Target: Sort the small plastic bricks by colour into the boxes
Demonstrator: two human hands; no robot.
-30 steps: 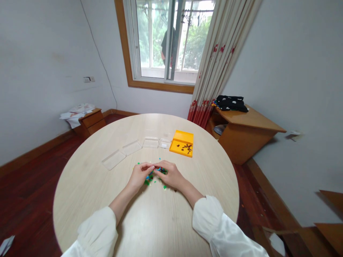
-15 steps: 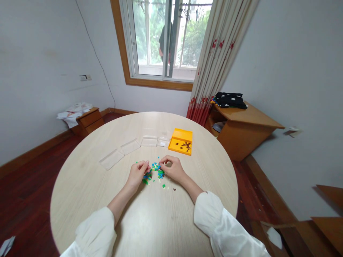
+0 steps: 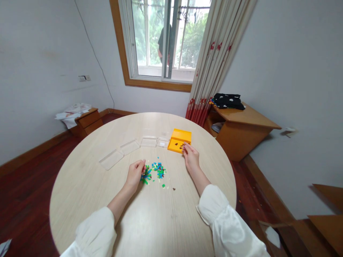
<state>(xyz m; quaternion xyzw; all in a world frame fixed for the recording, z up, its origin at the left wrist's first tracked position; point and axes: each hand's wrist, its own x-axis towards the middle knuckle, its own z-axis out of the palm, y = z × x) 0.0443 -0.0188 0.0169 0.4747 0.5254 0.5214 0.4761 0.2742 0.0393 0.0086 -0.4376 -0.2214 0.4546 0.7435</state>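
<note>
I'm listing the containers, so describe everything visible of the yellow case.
The yellow case looks like plastic: two rectangular halves, lying open on the table. Dark brown pieces lie in the nearer half. The right hand is over its near right corner; contact is unclear. A small clear box sits at its left.

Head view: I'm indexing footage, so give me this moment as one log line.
left hand: at mixed pieces | right hand: at open yellow case | some brown pieces: in case | grips: unclear

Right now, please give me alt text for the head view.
A person's right hand is at an open yellow box holding brown pieces; the left hand is beside small scattered pieces, mostly green and blue, on a round table.
</note>
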